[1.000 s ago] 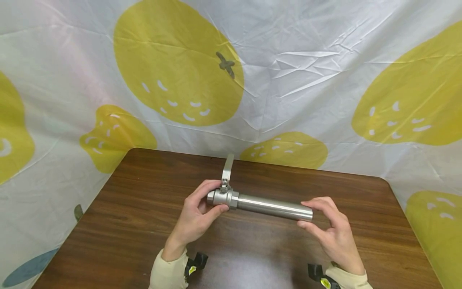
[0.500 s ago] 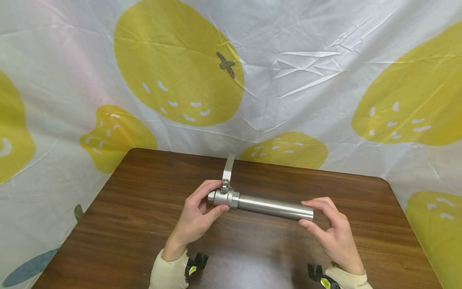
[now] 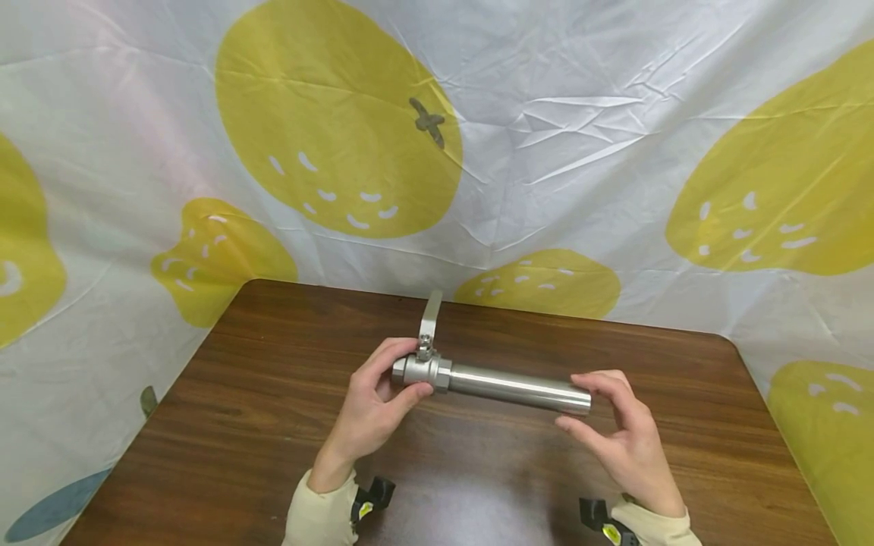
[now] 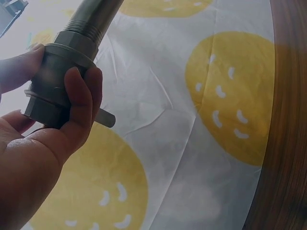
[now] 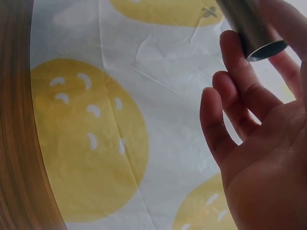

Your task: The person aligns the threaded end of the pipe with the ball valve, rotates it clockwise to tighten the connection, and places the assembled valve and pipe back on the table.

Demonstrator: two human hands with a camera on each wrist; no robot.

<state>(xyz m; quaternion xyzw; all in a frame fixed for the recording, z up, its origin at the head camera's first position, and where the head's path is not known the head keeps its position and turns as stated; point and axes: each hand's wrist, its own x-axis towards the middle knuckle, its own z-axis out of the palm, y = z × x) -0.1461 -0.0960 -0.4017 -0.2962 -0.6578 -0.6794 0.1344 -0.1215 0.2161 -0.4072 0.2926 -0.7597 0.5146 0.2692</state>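
A steel pipe (image 3: 519,388) with a ball valve (image 3: 423,371) screwed onto its left end is held level just above the brown table (image 3: 259,394). The valve's flat lever (image 3: 430,317) points away from me. My left hand (image 3: 372,406) grips the valve body (image 4: 57,81), thumb on one side and fingers on the other. My right hand (image 3: 617,432) holds the pipe's open right end (image 5: 261,48), fingers over the top and thumb below. The pipe's threaded neck (image 4: 93,14) shows where it enters the valve.
A white cloth with yellow fruit prints (image 3: 546,152) hangs behind and around the table. Black wrist mounts (image 3: 372,497) sit at both cream sleeves. The table's rounded far corners (image 3: 724,341) lie close behind the pipe.
My right hand has slid slightly left along the pipe's end, its thumb reaching further under. The left hand and the valve stay where they were.
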